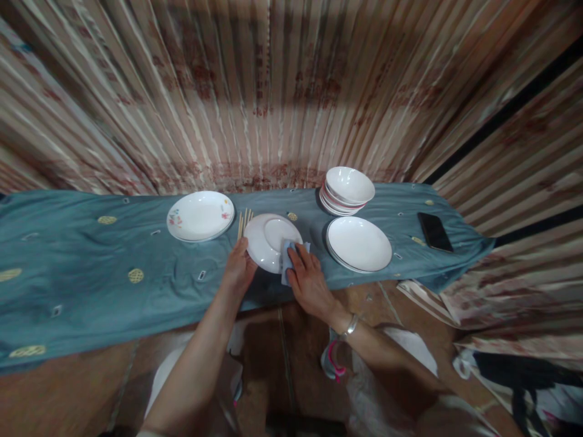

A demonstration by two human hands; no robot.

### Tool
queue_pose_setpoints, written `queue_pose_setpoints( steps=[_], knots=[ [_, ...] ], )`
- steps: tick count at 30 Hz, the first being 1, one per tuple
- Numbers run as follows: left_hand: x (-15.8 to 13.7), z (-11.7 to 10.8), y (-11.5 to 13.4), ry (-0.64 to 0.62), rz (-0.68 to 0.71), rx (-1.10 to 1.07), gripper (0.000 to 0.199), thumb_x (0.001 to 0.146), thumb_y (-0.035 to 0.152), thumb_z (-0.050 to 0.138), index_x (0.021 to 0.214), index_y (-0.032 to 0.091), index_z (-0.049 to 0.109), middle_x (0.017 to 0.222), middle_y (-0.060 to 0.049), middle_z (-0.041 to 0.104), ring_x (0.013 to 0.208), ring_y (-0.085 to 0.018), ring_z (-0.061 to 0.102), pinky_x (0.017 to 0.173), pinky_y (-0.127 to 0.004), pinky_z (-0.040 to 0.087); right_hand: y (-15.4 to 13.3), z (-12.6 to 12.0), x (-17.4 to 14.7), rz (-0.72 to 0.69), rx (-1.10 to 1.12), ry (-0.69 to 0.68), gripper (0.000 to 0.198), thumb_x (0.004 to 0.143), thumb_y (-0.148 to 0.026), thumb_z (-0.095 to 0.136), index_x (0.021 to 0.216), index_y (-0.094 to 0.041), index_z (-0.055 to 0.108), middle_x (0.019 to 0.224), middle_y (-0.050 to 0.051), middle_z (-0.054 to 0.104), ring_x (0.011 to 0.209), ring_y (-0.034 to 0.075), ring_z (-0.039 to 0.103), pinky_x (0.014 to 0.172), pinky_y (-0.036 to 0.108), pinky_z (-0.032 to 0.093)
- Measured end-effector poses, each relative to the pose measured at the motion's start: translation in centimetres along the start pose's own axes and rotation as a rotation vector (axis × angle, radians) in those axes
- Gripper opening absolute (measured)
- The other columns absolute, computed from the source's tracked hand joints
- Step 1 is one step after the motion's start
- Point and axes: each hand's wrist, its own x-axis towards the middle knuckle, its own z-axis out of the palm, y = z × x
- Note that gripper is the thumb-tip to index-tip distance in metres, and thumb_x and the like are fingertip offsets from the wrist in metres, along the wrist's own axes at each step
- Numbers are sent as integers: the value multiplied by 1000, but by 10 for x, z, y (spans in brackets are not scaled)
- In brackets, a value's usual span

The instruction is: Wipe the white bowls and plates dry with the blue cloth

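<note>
White bowls [347,191] stand stacked beyond the left hand's [241,267] upturned plate [270,241].

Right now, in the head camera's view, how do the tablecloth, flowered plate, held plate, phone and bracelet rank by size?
Largest to smallest:
1. Tablecloth
2. Flowered plate and held plate: too alike to rank
3. Phone
4. Bracelet

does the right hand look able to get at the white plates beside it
Probably yes, once it lets go of the blue cloth: the right hand is close by and nothing shows between it and the white plates.
</note>
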Motion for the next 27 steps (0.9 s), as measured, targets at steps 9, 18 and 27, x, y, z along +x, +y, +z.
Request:
queue_pose_setpoints(
  steps=[9, 18, 27],
  knots=[
    [6, -6, -3, -40, 38, 58, 13, 92, 18, 57, 92, 17, 70, 89, -6, 76, 81, -15, 69, 80, -24, 54, -15, 11, -14, -115, -136, 3, 54, 95, -15, 43, 148, -7, 40, 153, 26, 39, 138, 40, 43, 103, 60, 44],
    [2, -7, -3, -168, 56, 93, 14, 90, 26, 62, 93, 14, 68, 84, -6, 73, 81, -17, 68, 84, -29, 53, -18, 15, 0, -294, -154, -6, 58, 94, -10, 43, 151, -12, 35, 156, 20, 38, 140, 33, 42, 112, 55, 38],
    [-11, -1, 1, -217, 96, 114, 11, 83, 25, 71, 77, 18, 66, 74, 1, 69, 69, -12, 62, 70, -21, 51, -28, 8, 32, -209, -87, -15, 54, 100, -29, 43, 152, -15, 36, 161, 17, 30, 143, 31, 38, 116, 54, 30]
  ],
)
